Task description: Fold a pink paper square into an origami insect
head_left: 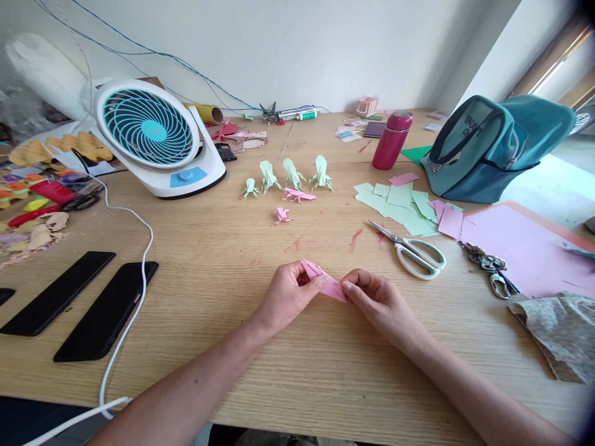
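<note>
From where I stand, the left hand point(290, 291) pinches a pink folded paper point(331, 286) between thumb and curled fingers, while the right hand point(383, 303) nips its other end between thumb and forefinger. The paper sits between the two hands over the wooden table point(209, 235); whether it touches the wood I can't tell. Wood stretches from the hands to the near edge, and leftward to two black slabs point(109, 313), well apart. White-handled scissors point(400, 243) lie near the right hand, a small pink origami figure point(281, 215) beyond the left. The paper's long axis slants from far left to near right, a pointed corner facing away.
</note>
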A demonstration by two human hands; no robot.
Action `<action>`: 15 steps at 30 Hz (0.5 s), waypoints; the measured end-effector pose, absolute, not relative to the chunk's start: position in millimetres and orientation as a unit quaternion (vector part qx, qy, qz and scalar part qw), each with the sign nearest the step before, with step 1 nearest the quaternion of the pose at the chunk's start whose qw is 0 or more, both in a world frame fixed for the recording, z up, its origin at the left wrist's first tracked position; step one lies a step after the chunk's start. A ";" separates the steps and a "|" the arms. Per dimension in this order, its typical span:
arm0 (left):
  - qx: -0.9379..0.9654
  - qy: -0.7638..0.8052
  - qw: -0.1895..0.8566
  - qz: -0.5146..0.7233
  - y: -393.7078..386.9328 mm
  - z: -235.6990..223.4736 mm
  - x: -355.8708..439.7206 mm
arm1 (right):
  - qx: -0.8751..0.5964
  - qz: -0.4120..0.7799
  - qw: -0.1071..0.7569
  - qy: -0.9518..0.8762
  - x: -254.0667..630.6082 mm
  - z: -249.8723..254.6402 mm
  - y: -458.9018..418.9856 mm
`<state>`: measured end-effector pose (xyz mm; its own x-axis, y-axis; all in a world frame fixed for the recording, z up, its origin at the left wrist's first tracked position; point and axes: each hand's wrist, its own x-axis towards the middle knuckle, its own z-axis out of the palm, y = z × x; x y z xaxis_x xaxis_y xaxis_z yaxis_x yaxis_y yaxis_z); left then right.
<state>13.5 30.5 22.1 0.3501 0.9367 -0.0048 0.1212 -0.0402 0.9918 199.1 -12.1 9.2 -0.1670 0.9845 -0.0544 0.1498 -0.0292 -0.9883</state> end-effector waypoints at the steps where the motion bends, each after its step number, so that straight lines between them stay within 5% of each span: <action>1: 0.613 0.433 0.541 0.380 31.1 21.7 12.9 | -0.504 0.511 0.405 -0.567 199.7 9.3 -11.8; 15: 0.559 0.442 0.574 0.404 24.8 15.8 17.5 | -0.519 0.510 0.382 -0.570 195.5 7.9 -12.1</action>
<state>17.5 24.8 15.8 0.2824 0.9576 -0.0563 0.0304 0.0497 0.9983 195.5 -12.1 7.9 -0.1698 0.9810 -0.0938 0.2007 -0.0588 -0.9779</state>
